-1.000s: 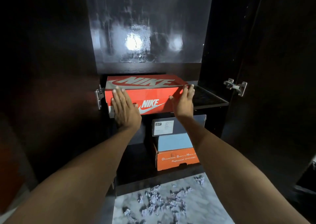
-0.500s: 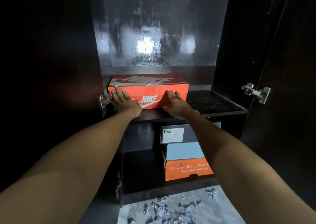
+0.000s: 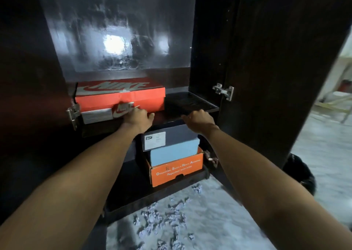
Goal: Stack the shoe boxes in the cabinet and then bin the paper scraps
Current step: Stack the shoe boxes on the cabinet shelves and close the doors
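Hands: left hand (image 3: pixel 137 116) curls against the red Nike shoe box (image 3: pixel 122 97); right hand (image 3: pixel 199 118), loosely curled, holds nothing, beside the shelf (image 3: pixel 192 103) edge.

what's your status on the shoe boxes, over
Left hand at the red Nike box front, right hand off it by the shelf edge. Box sits on upper shelf. Paper scraps unbinned on floor.
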